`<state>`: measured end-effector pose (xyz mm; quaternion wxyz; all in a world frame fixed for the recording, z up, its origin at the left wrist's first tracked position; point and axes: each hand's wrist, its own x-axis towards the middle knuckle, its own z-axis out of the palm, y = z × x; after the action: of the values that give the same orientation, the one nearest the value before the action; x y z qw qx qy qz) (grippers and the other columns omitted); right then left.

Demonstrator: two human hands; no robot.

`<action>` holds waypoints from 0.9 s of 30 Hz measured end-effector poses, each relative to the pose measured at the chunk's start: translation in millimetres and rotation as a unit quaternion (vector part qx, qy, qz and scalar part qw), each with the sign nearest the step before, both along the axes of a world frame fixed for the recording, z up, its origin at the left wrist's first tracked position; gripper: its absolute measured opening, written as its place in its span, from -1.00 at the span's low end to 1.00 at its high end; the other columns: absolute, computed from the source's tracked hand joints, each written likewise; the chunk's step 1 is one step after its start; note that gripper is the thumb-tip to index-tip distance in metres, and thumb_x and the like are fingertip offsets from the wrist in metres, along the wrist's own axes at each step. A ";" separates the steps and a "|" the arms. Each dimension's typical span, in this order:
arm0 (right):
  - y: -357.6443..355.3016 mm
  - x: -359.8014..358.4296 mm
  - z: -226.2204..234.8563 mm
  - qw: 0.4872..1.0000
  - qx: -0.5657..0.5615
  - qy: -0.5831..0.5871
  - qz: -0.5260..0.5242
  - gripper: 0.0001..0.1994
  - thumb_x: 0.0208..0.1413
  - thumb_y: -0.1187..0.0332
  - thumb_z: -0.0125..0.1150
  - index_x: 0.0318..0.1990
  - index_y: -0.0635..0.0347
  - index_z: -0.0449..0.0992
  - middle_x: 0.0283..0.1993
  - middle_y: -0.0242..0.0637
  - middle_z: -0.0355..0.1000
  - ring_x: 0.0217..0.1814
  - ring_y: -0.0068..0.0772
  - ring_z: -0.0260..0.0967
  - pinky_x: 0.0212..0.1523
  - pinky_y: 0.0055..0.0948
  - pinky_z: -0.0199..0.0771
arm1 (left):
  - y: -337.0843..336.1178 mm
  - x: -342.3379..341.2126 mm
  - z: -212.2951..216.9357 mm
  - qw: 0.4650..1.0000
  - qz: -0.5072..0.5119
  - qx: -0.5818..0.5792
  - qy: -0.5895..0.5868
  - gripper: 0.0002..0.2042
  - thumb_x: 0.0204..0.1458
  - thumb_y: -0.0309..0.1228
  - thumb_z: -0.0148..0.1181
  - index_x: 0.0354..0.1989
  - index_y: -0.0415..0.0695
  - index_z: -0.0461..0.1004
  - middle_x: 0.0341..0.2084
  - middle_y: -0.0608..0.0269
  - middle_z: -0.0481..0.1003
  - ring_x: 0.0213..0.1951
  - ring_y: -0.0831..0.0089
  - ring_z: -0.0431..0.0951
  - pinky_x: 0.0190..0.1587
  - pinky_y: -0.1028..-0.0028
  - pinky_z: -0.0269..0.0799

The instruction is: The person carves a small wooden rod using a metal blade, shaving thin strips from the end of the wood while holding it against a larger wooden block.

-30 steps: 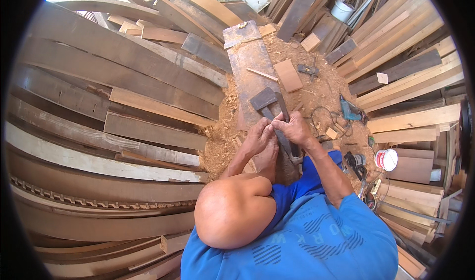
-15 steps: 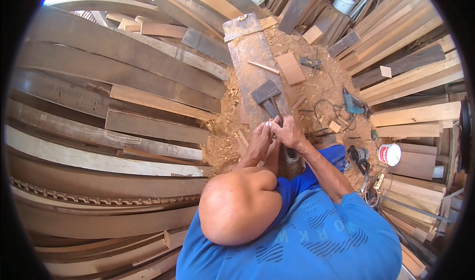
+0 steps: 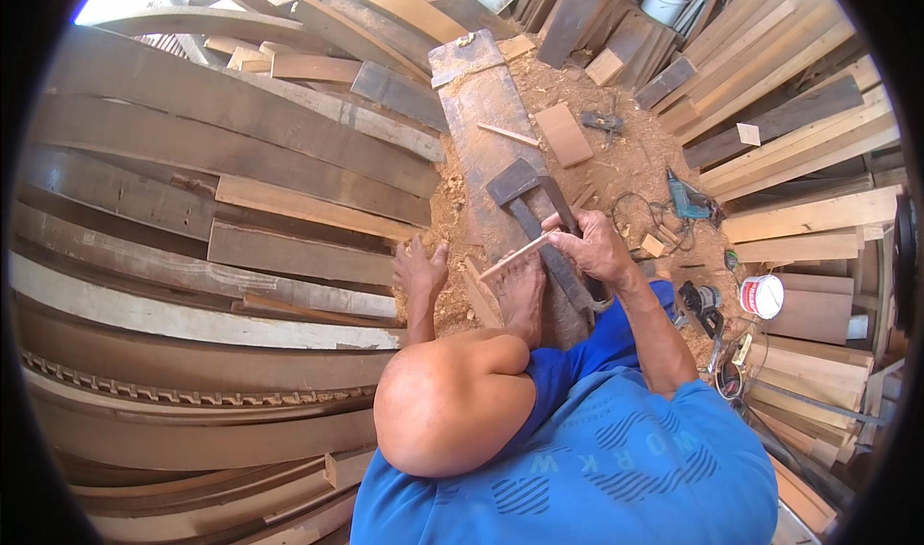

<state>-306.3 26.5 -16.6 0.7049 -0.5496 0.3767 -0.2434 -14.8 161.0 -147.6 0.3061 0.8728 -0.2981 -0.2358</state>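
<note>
My right hand (image 3: 595,248) is closed, pinching a thin wooden stick (image 3: 516,256) that points down to the left over my bare foot (image 3: 523,295). A dark, flat, blade-like tool (image 3: 558,201) rises from the same hand; its grip is hidden by the fingers. Away to the left, my left hand (image 3: 421,264) has its fingers apart above the wood shavings and holds nothing. Beneath the right hand lies a dark piece with a block-shaped head (image 3: 514,180) and a long bar running toward my leg. It rests on a worn plank (image 3: 472,112).
Stacked boards (image 3: 308,246) fill the left side, and more timber (image 3: 799,222) lines the right. Another thin stick (image 3: 508,134) lies on the plank, beside a reddish board (image 3: 564,135). A teal power tool (image 3: 685,196), loose cords and a white bucket (image 3: 761,297) stand at right.
My hands have parted: the left has moved away to the left and opened. My right hand has shifted right and up, with the thin stick now plainly showing in it.
</note>
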 end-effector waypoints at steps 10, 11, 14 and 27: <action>-26.0 1.6 -24.9 0.997 -0.061 0.032 -0.026 -0.81 0.12 0.41 0.23 -0.15 0.30 0.51 -0.55 -0.58 0.27 -0.54 -0.79 0.17 -0.56 -0.66 0.17 | -43.4 -78.3 71.0 0.822 -0.242 -0.044 0.514 -0.59 0.31 -0.07 -0.10 -0.01 -0.18 0.46 -0.63 0.40 0.39 -0.61 0.62 0.27 -0.53 0.57 0.19; -27.0 2.3 -27.9 0.997 -0.058 0.026 -0.038 -0.81 0.13 0.41 0.22 -0.14 0.30 0.51 -0.55 -0.58 0.27 -0.55 -0.80 0.16 -0.58 -0.66 0.16 | -44.4 -80.9 77.4 0.810 -0.246 -0.051 0.529 -0.61 0.32 -0.10 -0.11 -0.04 -0.17 0.47 -0.59 0.40 0.41 -0.57 0.63 0.31 -0.49 0.58 0.24; -28.8 3.4 -27.7 0.996 -0.069 0.045 -0.045 -0.80 0.14 0.41 0.23 -0.12 0.30 0.50 -0.55 -0.58 0.28 -0.57 -0.79 0.17 -0.60 -0.65 0.17 | -49.0 -89.0 93.0 0.818 -0.311 -0.054 0.482 -0.68 0.32 -0.18 -0.08 -0.03 -0.15 0.47 -0.49 0.39 0.44 -0.44 0.64 0.38 -0.37 0.59 0.32; -3.5 34.8 -61.3 0.975 0.219 0.026 -0.034 -0.72 0.16 0.21 0.26 -0.19 0.27 0.53 -0.44 -0.33 0.49 -0.61 -0.64 0.30 -0.64 -0.60 0.33 | -59.1 -89.4 65.6 0.872 -0.098 -0.288 0.383 -0.79 0.15 -0.48 0.20 -0.05 -0.24 0.49 -0.28 0.31 0.52 -0.20 0.57 0.48 -0.10 0.53 0.40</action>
<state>-271.5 23.0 -77.9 0.7894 -0.3748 0.4576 -0.1645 -104.1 102.0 -82.0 0.6093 0.5535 -0.2968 -0.4840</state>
